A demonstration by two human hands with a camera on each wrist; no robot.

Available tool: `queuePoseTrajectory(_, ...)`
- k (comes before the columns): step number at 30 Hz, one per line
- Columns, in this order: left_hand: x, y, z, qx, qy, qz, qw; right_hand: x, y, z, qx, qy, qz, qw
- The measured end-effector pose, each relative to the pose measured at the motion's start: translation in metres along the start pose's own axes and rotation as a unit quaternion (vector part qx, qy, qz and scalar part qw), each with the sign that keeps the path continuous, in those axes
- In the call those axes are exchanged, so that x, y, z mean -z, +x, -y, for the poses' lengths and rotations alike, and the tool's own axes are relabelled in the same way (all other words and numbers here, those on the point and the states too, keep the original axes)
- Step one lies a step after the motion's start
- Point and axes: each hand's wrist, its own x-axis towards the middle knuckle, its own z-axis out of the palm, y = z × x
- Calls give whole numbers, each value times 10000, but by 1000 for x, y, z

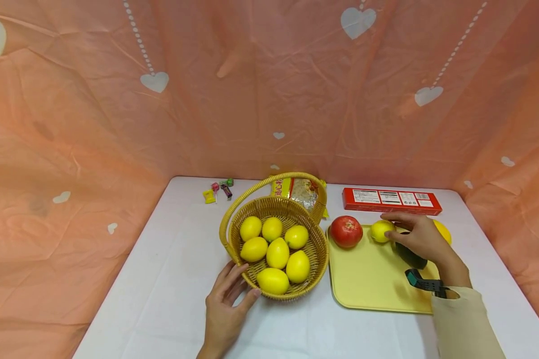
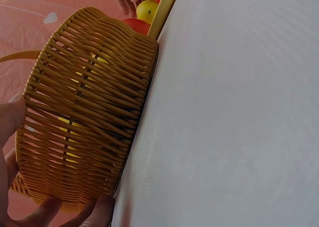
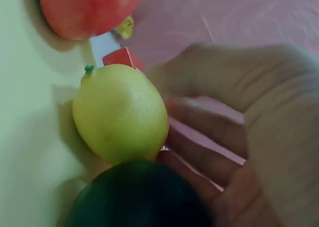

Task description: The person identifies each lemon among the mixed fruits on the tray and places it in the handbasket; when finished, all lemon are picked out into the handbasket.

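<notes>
A white surface (image 1: 170,279) carries everything here, with a wrinkled pink cloth (image 1: 94,99) hung behind and beside it. On its right half lies a yellow tray (image 1: 368,284); to the left of that stands a wicker basket (image 1: 312,254) with a hoop handle, holding seven lemons already. The left hand (image 1: 224,311) rests against the basket's near wall with its fingers spread and fairly straight — steadying it, not clutching. At the far edge lie a red box (image 1: 392,200), a snack packet (image 1: 302,191) behind the basket, and a few small sweets (image 1: 217,190). On the tray sit a red fruit (image 1: 346,231), a dark fruit (image 3: 139,194) mostly under the right hand (image 1: 419,239), and one lemon (image 1: 381,231) — the right hand's fingers curl over and touch it, though it is not lifted. Another yellow fruit (image 1: 443,231) shows past that hand. Judging by this, the lemon gathering looks nearly done, with this last one on the tray left.
</notes>
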Motion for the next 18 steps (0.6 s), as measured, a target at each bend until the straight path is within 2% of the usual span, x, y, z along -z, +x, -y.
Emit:
queuePoseTrajectory(5,0,0,1,-75,-24,-3,10000,-3,6,16,34,-628,617,9961)
queuePoseTrajectory(9,0,-1,1,-87,-39,9,10000,-8,5,28,3,-928,868,9919)
queuePoseTrajectory(14,0,0,1,-78,-52,0,10000,-14,-8,36,49,-1157,844,9897)
queuePoseTrajectory(18,0,0,1,-65,-48,-6,10000,-22,-27,36,111,-1019,657,9926)
